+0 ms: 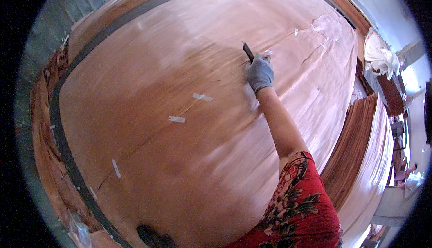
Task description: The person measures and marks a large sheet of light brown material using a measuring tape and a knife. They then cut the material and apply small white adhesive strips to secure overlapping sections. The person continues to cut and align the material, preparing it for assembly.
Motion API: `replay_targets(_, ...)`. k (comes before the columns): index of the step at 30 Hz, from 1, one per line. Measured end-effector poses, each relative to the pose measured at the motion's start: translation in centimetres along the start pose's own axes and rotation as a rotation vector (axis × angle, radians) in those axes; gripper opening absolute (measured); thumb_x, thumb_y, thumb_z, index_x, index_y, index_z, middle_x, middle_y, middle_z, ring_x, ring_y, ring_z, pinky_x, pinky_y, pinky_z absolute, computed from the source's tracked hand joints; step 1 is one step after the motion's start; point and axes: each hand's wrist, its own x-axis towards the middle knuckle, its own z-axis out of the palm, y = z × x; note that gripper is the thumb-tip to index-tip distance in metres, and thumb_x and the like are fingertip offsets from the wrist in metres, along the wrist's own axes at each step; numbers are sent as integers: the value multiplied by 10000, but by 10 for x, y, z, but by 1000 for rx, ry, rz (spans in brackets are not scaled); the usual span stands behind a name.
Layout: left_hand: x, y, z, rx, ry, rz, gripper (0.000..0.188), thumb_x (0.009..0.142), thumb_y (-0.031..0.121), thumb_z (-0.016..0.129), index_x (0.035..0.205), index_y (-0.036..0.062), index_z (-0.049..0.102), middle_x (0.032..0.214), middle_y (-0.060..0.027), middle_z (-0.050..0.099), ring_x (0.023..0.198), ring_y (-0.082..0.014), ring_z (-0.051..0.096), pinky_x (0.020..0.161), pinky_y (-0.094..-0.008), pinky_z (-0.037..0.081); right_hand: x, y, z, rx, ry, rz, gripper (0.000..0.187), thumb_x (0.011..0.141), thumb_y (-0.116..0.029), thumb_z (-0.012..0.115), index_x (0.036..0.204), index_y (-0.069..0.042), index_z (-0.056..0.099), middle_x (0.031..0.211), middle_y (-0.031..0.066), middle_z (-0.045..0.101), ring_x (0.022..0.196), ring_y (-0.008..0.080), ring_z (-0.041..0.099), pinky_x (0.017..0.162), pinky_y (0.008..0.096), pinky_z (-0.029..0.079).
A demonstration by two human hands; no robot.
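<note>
A broad, reddish-brown sheet that looks like wood veneer (148,81) spreads across most of the view. My right hand (260,72), in a grey glove, reaches over its far middle part. Its fingers are closed around a narrow dark tool (248,52) that sticks out toward the upper left; its exact kind is unclear. By the fingertips is a small whitish piece (269,52), perhaps tape. Short strips of pale tape (202,97) lie along cracks in the sheet, with another strip (177,119) closer to me. My left hand does not show.
A dark grey band (56,113) borders the sheet at left and far side. Stacked brown veneer sheets (346,153) stand at right, with a white cloth or bag (379,52) beyond. Wrinkles (310,59) cross the sheet's right part. An unclear dark shape (153,236) shows at bottom.
</note>
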Motion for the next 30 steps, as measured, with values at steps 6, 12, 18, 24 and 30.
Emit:
replay_targets(6,10,10,-12,97,47,115,631,897,455,392,1276,-48,421,1301,-296,403,1219,-456,346,1043,-551,237,32,5,4,-6,-115,8,503,849,-290,513,1251,-6,409,1340,359,301,968,424,597,793,462,488)
replay_targets(12,12,16,-19,66,-1,60,565,904,379,383,1286,-38,399,1309,-278,387,1203,-423,352,1021,-530,266,45,7,-2,-31,-188,-90,516,859,-324,482,1249,0,387,1333,296,368,1007,399,587,802,476,481)
replay_targets(18,-1,-14,2,-183,-66,-170,391,916,228,423,1234,3,437,1249,-180,453,1107,-294,427,957,-455,355,-10,-6,-5,-29,-305,-363,488,840,-377,504,1186,-39,446,1332,248,396,932,366,617,745,474,500)
replay_targets(24,-10,-14,5,-420,-91,-356,372,909,175,454,1250,35,401,1269,-115,432,1111,-224,419,956,-401,363,-62,-21,-18,53,-237,-564,429,845,-266,515,1220,-72,438,1339,224,406,785,346,649,635,465,516)
replay_targets(30,3,39,-44,374,-369,-321,643,869,316,467,1400,54,219,1448,-117,237,1316,-274,245,1083,-388,211,-120,-69,-13,190,-250,-754,409,855,-267,515,1213,-81,446,1306,200,447,774,331,649,621,456,515)
